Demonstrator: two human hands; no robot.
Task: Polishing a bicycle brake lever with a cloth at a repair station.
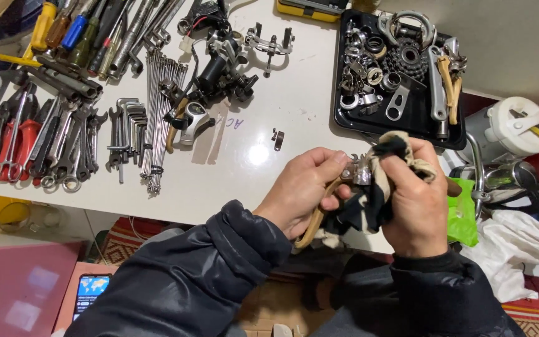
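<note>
My left hand (304, 190) grips a small metal bicycle brake part (358, 175) with a curved tan lever (315, 218) hanging below it. My right hand (414, 203) presses a dirty black and beige rag (382, 181) against the metal part. Both hands are held together just over the near edge of the white table (263, 156). Dark jacket sleeves cover both arms.
A black tray (407, 118) of metal bicycle parts sits at the back right. Spokes (157, 118), hex keys (129, 118), wrenches and pliers (38, 137) lie at the left. A black brake assembly (219, 72) lies mid-table. A phone (92, 290) lies at lower left.
</note>
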